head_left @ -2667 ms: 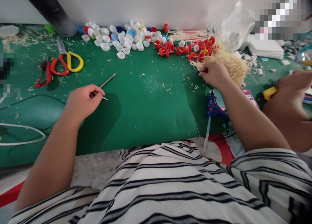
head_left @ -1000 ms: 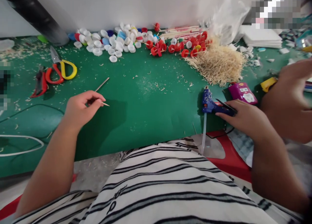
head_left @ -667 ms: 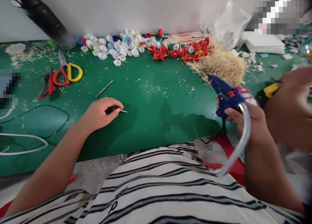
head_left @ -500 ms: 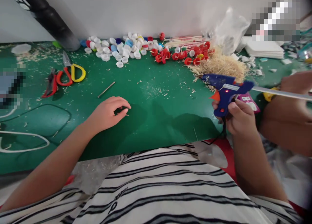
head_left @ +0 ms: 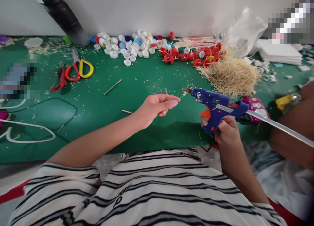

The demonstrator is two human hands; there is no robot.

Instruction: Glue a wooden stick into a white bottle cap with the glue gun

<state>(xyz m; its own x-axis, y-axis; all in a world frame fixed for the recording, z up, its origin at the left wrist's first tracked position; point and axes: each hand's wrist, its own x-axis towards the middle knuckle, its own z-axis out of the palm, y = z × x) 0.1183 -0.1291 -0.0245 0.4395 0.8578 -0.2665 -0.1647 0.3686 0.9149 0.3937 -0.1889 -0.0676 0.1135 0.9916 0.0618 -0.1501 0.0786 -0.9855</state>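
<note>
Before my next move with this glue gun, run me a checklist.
1. Right hand gripping the glue gun: ok.
2. Glue stick fitted: ok, it protrudes from the rear.
3. Nozzle clean: not ok, shavings cling to it.
4. Left hand well clear of the nozzle: not ok, its fingertips look close.
5. Something pinched in those fingertips: cannot tell, too small to make out.
6. Nozzle hot: cannot tell, though a red light shows.

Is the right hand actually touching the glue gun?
Touching. The head view shows the right hand wrapped around the grip of the blue glue gun, with no gap between them.
</note>
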